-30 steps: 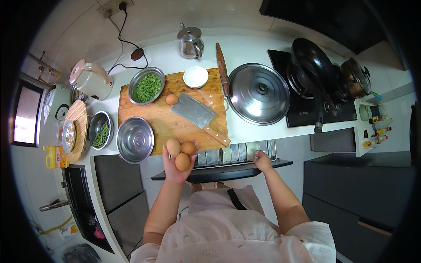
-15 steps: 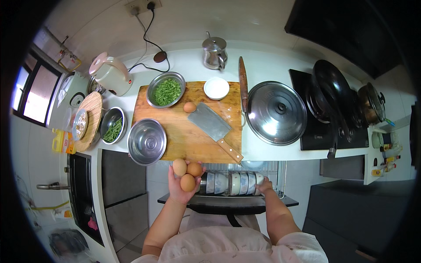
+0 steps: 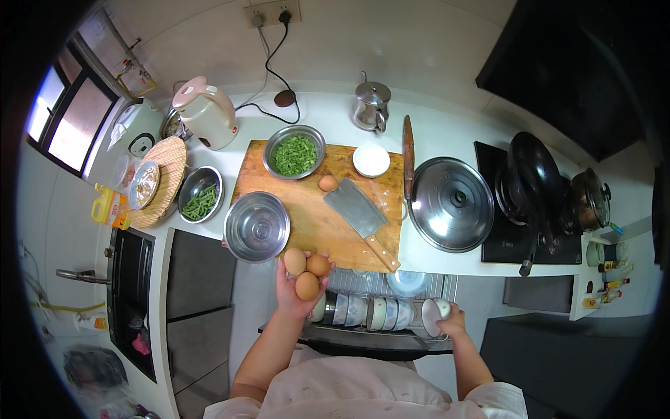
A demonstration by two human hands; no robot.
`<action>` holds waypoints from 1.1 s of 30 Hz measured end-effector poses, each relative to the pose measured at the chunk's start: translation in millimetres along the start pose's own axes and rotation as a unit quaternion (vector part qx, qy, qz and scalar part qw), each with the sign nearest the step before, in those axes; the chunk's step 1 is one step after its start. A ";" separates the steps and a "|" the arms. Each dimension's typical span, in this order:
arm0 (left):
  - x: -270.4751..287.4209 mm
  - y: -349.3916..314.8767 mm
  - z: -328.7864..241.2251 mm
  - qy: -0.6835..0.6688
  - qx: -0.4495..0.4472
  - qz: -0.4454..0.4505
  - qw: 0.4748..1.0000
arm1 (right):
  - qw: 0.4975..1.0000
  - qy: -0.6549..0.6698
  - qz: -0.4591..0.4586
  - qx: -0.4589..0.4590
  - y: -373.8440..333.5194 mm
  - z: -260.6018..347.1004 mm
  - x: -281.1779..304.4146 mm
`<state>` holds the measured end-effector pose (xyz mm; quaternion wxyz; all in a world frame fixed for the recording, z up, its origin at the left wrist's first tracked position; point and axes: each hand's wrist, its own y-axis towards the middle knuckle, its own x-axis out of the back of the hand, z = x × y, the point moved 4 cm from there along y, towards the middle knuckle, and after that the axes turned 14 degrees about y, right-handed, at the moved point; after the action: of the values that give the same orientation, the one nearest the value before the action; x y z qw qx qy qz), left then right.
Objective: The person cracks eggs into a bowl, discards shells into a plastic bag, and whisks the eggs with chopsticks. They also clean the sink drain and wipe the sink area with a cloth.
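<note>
Three brown eggs rest in my left hand, which is cupped around them at the near edge of the wooden cutting board. My right hand grips a white bowl by its side, tilted, over the right end of the pulled-out dish rack. Several bowls stand on edge in a row in that rack. On the board lie a cleaver with a wooden handle and one more egg. An empty steel bowl sits at the board's left edge.
Chopped greens fill a steel bowl at the back of the board, near a small white dish. Green beans sit in a bowl to the left. A large lid and a stove with a black wok stand right.
My right hand has lifted the white bowl out of the row's right end and moved right with it. The eggs stay in my left hand. The whole view has shifted slightly.
</note>
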<state>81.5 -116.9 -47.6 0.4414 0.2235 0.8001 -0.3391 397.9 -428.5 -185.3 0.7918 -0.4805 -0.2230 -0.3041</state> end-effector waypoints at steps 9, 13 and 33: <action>-11.2 -17.2 -58.8 -0.018 -0.056 0.006 0.998 | 0.844 0.421 0.332 -0.016 -59.1 124.7 14.6; -14.7 -32.1 -99.6 -0.002 -0.102 -0.003 0.995 | 0.783 0.463 0.415 0.032 -76.1 225.1 -46.7; 48.8 -81.4 -210.3 0.003 -0.174 -0.021 0.985 | 0.803 0.515 0.297 0.039 -38.5 355.4 -179.3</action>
<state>-113.6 -13.0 18.6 0.4640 0.1273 0.8526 -0.2037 221.2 -75.6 -121.0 0.8595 -0.2648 0.3602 -0.2478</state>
